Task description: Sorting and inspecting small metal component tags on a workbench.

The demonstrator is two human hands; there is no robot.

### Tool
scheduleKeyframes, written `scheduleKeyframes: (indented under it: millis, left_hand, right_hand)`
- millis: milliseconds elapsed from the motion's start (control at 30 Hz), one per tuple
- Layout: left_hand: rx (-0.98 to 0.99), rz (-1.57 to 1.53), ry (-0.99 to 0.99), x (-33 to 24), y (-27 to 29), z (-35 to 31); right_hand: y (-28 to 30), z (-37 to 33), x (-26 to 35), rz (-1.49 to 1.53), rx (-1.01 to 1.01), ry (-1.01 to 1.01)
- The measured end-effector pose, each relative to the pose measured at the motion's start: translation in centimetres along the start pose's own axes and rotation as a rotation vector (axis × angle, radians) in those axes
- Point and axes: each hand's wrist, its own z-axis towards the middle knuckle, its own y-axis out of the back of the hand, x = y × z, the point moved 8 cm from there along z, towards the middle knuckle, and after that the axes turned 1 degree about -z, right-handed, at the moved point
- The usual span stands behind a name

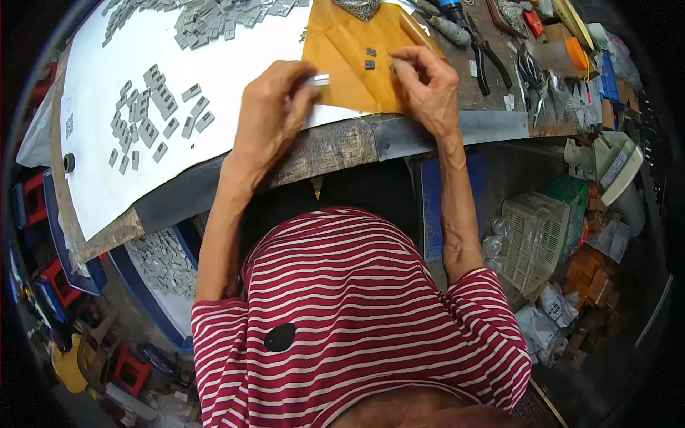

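Observation:
My left hand [275,100], slightly blurred, is closed around a small shiny grey metal block [320,80] whose end sticks out past the fingers. To its right, my right hand [432,89] hovers over the orange-yellow sheet [342,53], thumb and forefinger pinched together; whatever is between them is too small to name. Between the hands, two small dark grey pieces [369,65] lie on the sheet. A loose group of small grey metal blocks [148,107] is spread on white paper [214,107] at the left, and a larger heap of similar blocks [221,18] lies farther back.
A clump of tiny metal parts [359,7] rests at the sheet's far edge. Pliers [489,60], a blue-handled tool [451,8] and other tools crowd the bench's right side. Below the bench stand a blue tray of grey pieces [160,264] at left and a beige crate [531,239] at right.

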Motion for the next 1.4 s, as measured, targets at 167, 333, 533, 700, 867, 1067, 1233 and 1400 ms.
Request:
scheduleKeyframes:
  millis: [167, 333, 533, 700, 867, 1067, 1233, 1400]
  left_hand:
    - [-0.166, 0.133, 0.080, 1.3, 3.1, -2.8]
    - [-0.201, 0.213, 0.153, 1.9, 4.6, -4.4]
    - [-0.291, 0.254, 0.131, 2.5, 5.7, -5.6]
    - [-0.284, 0.330, 0.184, 3.3, 6.0, -6.4]
    - [-0.324, 0.368, 0.219, 3.6, 6.5, -6.5]
    - [-0.368, 0.401, 0.244, 3.8, 7.2, -6.5]
    - [-0.393, 0.420, 0.287, 4.4, 7.7, -6.0]
    - [-0.392, 0.447, 0.327, 4.9, 7.9, -5.6]
  right_hand:
    - [-1.3, 1.6, -0.6, -0.141, 0.082, 0.088]
    - [-2.5, 2.3, -0.4, -0.272, 0.119, 0.146]
    - [-3.1, 2.3, 0.9, -0.413, 0.152, 0.214]
    - [-3.9, 2.2, 2.0, -0.479, 0.170, 0.284]
    - [-3.0, 2.0, 1.9, -0.599, 0.151, 0.335]
    - [-1.5, 2.1, 0.5, -0.575, 0.119, 0.176]
    - [-1.9, 2.4, 0.5, -0.438, 0.082, 0.176]
    - [-2.5, 2.3, 0.4, -0.421, 0.123, 0.252]
